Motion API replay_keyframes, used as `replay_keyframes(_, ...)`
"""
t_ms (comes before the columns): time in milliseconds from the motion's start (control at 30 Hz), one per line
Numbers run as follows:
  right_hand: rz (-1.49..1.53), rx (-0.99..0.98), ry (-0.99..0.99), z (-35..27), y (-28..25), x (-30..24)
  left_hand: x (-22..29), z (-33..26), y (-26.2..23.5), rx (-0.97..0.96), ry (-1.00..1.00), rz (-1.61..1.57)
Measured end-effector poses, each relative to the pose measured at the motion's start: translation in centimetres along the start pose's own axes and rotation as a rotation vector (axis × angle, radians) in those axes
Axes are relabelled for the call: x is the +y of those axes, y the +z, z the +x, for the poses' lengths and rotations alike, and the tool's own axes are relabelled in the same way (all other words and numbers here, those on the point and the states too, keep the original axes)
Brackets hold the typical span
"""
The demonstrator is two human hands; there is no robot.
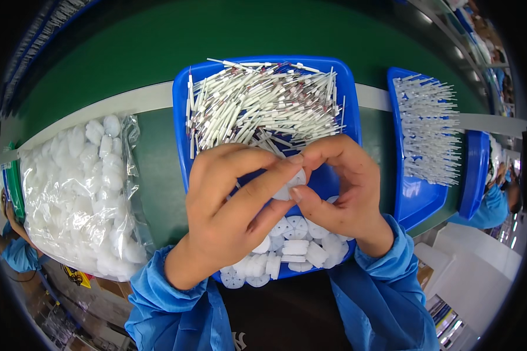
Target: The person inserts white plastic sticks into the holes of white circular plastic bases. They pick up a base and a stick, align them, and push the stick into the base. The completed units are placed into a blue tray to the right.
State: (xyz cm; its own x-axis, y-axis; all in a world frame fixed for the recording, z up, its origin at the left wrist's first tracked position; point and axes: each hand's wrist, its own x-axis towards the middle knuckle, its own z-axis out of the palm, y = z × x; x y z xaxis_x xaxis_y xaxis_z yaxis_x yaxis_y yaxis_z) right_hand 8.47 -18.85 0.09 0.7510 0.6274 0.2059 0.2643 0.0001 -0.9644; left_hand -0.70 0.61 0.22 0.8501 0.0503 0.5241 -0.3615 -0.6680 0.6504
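Stretching across the view, a green table [161, 161] carries a large blue tray [352, 117] in front of the person. A clear plastic bag [136, 137] packed with white rounds lies to its left. Filling the tray's far part is a heap of slim white tubes [263, 102], and to the right stands a narrower blue side tray [413, 202] loaded with thin pale rods [428, 128].

Over the middle of the larger tray, 2 bare hands meet. The left hand [231, 199] and right hand [348, 196] both have their fingers clamped on 1 white plastic disc [299, 178], the right thumb pressing its face; the left thumb is hidden. Below them, loose discs [295, 248] crowd the tray's near end, several showing small holes.

The held disc is probably very light and fairly stiff, with a smooth face that could slide under dry fingertips. It seems hardly fragile, though a hard squeeze might flex it. Its rim should give the surest hold: pinch opposite edges, leaving the face uncovered.
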Motion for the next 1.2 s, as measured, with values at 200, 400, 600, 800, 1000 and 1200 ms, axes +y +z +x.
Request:
replay_keyframes(200,0.113,-0.054,0.033,-0.1,-0.3,-0.2,-0.1,-0.1,0.0,0.012,0.022,0.007)
replay_keyframes(400,0.224,-0.09,0.066,-0.4,-0.3,-0.6,0.2,0.0,-0.2,0.021,0.021,-0.026)
replay_keyframes(600,0.176,-0.087,0.071,-0.1,-0.3,-1.2,0.1,-0.2,0.7,0.098,0.084,-0.052)
replay_keyframes(800,0.196,0.014,0.294,-0.1,-0.8,-2.5,-0.5,-0.1,0.0,0.156,0.056,-0.323)
replay_keyframes(1000,-0.711,-0.3,-0.282,0.9,2.6,-2.3,-2.4,-0.9,-2.4,0.548,-0.416,-0.75)
replay_keyframes(1200,-1.06,-0.497,-0.37,1.1,3.9,-1.8,-1.5,-0.6,-2.5,0.446,-0.603,-0.766)
